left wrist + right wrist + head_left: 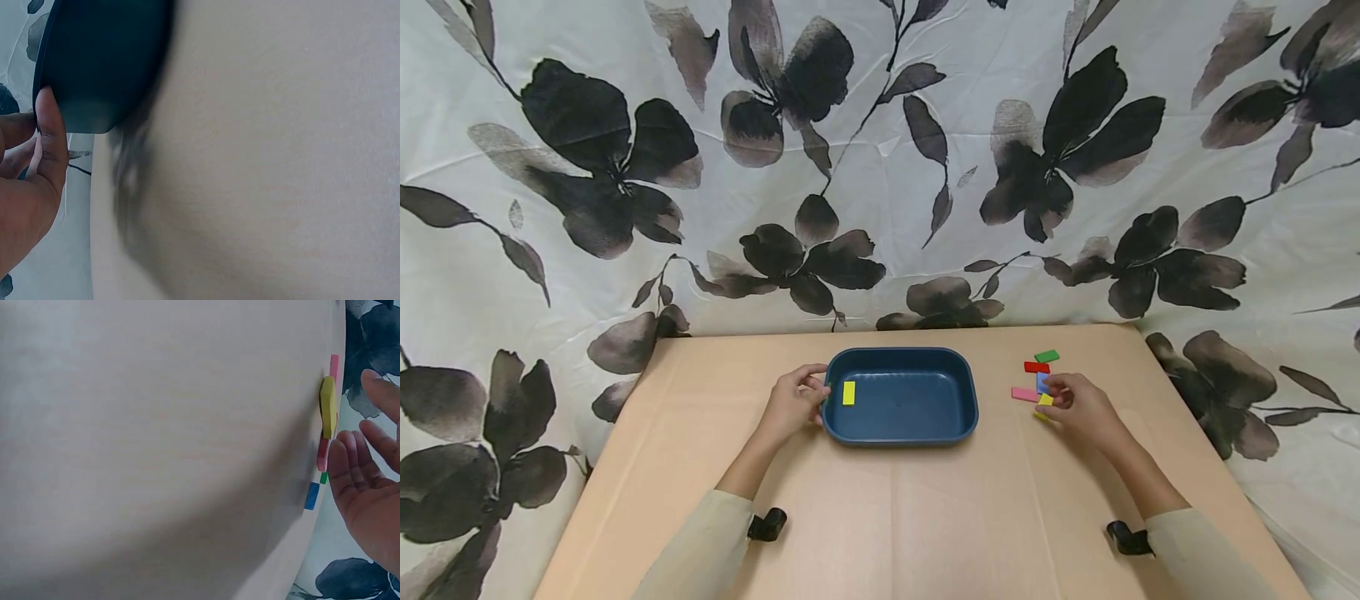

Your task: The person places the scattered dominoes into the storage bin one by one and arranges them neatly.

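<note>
A dark blue rectangular tray (pixel 901 433) stands on the table with one yellow block (pixel 848 392) lying inside, near its left end. My left hand (pixel 799 400) pinches the tray's left rim; in the left wrist view the thumb (pixel 50 122) lies along the tray's outer wall. My right hand (pixel 1084 408) hovers over a small cluster of flat blocks, fingers parted and nothing visibly between them. Closest to its fingertips are a yellow block (pixel 328 407) and a blue block (pixel 1042 382). A pink block (pixel 1024 394), a red block (pixel 1037 367) and a green block (pixel 1047 356) lie around these.
The table (pixel 895 517) has a light tan cover. Behind it and at its sides hangs white cloth (pixel 925 275) with dark flowers. A black wrist strap piece (pixel 767 525) shows at the left sleeve, another (pixel 1127 539) at the right.
</note>
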